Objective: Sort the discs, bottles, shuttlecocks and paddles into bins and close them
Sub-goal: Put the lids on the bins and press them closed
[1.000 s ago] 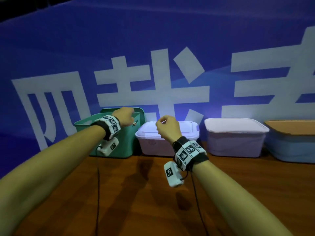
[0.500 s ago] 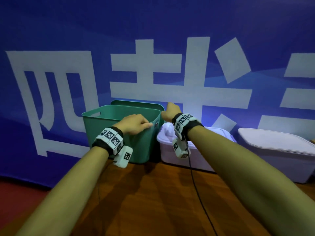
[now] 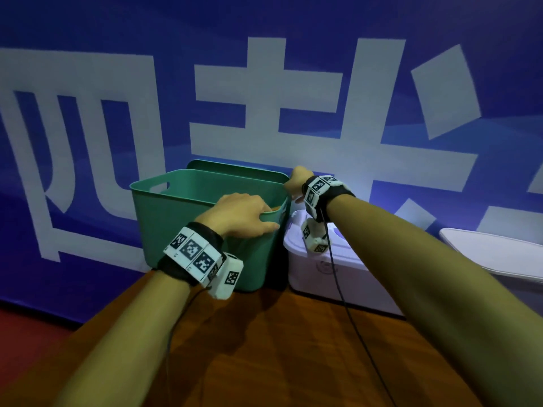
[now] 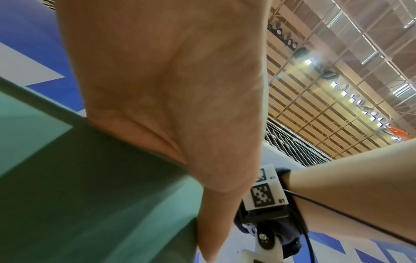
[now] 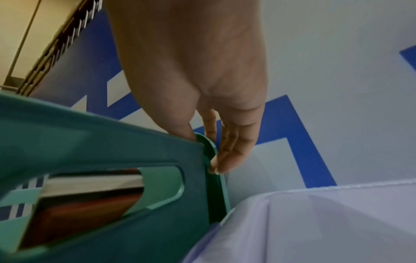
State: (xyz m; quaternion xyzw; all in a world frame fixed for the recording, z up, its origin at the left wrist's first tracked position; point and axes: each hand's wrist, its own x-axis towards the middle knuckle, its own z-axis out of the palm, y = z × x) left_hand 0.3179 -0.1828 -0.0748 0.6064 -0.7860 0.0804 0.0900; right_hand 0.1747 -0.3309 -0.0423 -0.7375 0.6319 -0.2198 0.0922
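An open green bin point(image 3: 191, 230) stands against the blue banner, and its green lid point(image 3: 235, 166) stands upright behind it. My left hand point(image 3: 255, 217) grips the bin's near right rim point(image 4: 94, 160), fingers inside and thumb down the outer wall. At the bin's back right corner my right hand point(image 3: 293, 186) pinches the lid's corner point(image 5: 212, 149), thumb in front and fingers behind. Through the bin's handle slot I see a paddle point(image 5: 90, 195) with a red face inside.
A closed pale lilac bin point(image 3: 323, 259) stands directly right of the green bin, nearly touching it. Another closed lilac bin point(image 3: 499, 254) sits further right. All rest on a brown wooden table point(image 3: 279, 348); the banner point(image 3: 88, 83) lies right behind.
My right hand has moved left from above the lilac bin to the green bin's back corner and taken the lid. My left hand stays on the rim. The view has shifted left and closer.
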